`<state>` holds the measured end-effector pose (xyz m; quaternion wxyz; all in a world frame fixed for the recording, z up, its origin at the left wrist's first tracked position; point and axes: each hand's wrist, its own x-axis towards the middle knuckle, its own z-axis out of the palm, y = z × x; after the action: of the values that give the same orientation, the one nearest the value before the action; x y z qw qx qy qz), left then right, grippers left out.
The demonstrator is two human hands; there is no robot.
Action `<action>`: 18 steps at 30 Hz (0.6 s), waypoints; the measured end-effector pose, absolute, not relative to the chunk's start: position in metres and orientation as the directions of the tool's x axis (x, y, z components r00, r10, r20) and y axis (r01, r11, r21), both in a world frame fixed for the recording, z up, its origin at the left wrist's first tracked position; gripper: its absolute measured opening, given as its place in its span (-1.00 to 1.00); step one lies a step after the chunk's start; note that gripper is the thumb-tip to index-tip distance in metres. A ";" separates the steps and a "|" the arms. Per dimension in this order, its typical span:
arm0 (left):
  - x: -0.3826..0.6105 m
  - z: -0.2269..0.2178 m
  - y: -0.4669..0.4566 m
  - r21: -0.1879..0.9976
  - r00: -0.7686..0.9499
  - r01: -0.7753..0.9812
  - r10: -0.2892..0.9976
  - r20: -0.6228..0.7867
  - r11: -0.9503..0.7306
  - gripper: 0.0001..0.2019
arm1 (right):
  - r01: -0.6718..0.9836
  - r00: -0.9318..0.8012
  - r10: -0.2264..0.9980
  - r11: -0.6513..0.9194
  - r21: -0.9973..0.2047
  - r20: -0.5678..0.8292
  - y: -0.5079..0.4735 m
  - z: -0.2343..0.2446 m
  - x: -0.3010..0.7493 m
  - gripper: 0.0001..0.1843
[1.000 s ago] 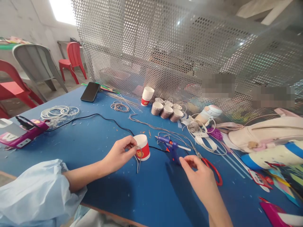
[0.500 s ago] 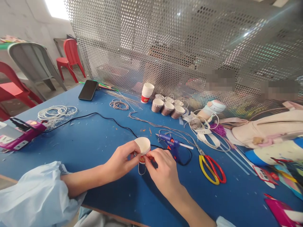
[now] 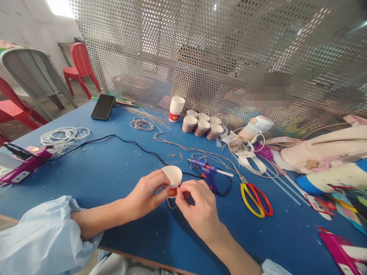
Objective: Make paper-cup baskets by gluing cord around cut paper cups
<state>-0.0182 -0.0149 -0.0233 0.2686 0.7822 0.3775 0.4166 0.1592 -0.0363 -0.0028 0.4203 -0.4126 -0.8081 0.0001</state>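
A small red-and-white paper cup [image 3: 172,178] stands upside down on the blue table [image 3: 114,172]. My left hand [image 3: 146,193] is closed around its left side. My right hand [image 3: 197,204] pinches at the cup's lower right edge, fingers pressed together, where a thin grey cord loop [image 3: 171,205] hangs below. A blue glue gun [image 3: 207,170] lies just right of the cup, its black cable [image 3: 114,141] running off left.
Red-and-yellow scissors [image 3: 255,193] lie right of the glue gun. A cup stack [image 3: 176,108] and wrapped cups [image 3: 202,127] sit by the perforated metal screen [image 3: 200,57]. Also a phone [image 3: 103,107], cord coils [image 3: 64,135], a pink device [image 3: 21,162], a pale bag [image 3: 323,151].
My right hand came left from the scissors to the cup and now pinches its lower edge. The cup shifted slightly under both hands.
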 end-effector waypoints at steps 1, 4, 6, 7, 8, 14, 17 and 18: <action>-0.018 -0.023 -0.015 0.730 0.368 0.364 0.809 0.458 -0.579 -0.86 | 0.659 -0.302 0.662 0.665 -0.352 0.686 -0.036 -0.002 0.159 -0.78; -0.018 -0.023 -0.016 0.730 0.376 0.356 0.804 0.461 -0.584 -0.86 | 0.645 -0.287 0.648 0.675 -0.358 0.705 -0.036 -0.001 0.159 -0.80; -0.019 -0.024 -0.016 0.739 0.392 0.340 0.802 0.451 -0.582 -0.87 | 0.641 -0.287 0.644 0.679 -0.358 0.709 -0.036 -0.001 0.159 -0.81; -0.019 -0.024 -0.016 0.743 0.400 0.331 0.800 0.448 -0.582 -0.87 | 0.641 -0.289 0.644 0.680 -0.357 0.709 -0.036 -0.001 0.160 -0.81; -0.019 -0.024 -0.016 0.745 0.404 0.323 0.797 0.449 -0.584 -0.88 | 0.642 -0.288 0.644 0.679 -0.356 0.709 -0.036 -0.002 0.160 -0.80; -0.020 -0.024 -0.016 0.727 0.406 0.318 0.780 0.476 -0.609 -0.88 | 0.655 -0.263 0.655 0.660 -0.367 0.709 -0.035 -0.004 0.161 -0.80; -0.020 -0.024 -0.016 0.727 0.418 0.301 0.771 0.481 -0.617 -0.88 | 0.656 -0.245 0.660 0.652 -0.380 0.710 -0.034 -0.005 0.161 -0.78; -0.020 -0.024 -0.016 0.725 0.416 0.297 0.768 0.487 -0.621 -0.88 | 0.655 -0.242 0.657 0.653 -0.380 0.714 -0.034 -0.006 0.161 -0.77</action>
<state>-0.0200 -0.0164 -0.0235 0.2776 0.7944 0.3352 0.4237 0.1612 -0.0342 -0.0059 0.4536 -0.4163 -0.7880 0.0013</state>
